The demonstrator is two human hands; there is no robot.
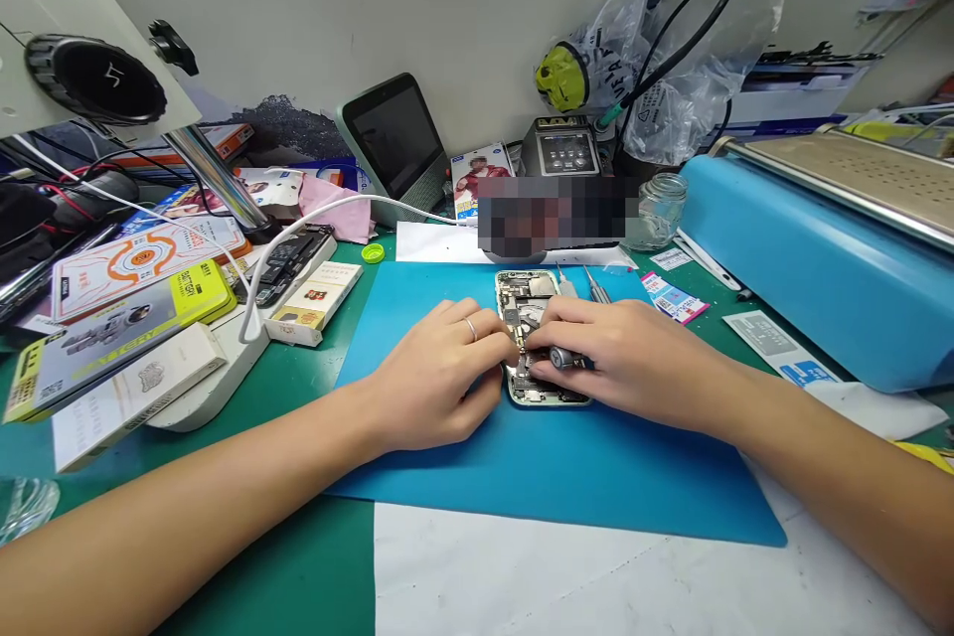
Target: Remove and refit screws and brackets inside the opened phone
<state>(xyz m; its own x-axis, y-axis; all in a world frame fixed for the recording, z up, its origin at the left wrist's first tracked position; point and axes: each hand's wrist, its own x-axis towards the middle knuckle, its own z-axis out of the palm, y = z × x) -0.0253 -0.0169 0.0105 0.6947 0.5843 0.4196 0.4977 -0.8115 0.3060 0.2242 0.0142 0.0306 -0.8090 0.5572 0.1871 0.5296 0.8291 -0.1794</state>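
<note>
In the head view, taking 12 o'clock as straight away from the person, an opened phone (533, 288) lies flat on the blue mat (566, 477), its inner parts facing up. Its long axis runs nearly from 12 to 6, the far end leaning slightly toward 11 and the near end toward 5. The left hand (447, 373) comes in from 8 o'clock, fingertips gathered at the phone's 9 o'clock edge; whether they pinch anything I cannot tell. The right hand (633, 358) arrives from 4 o'clock and grasps a grey tool handle (564, 358) between its fingers, over the phone. A slim screwdriver (596, 286) lies at 1 o'clock from the phone, and a small white box (314, 303) at 9, off the mat.
</note>
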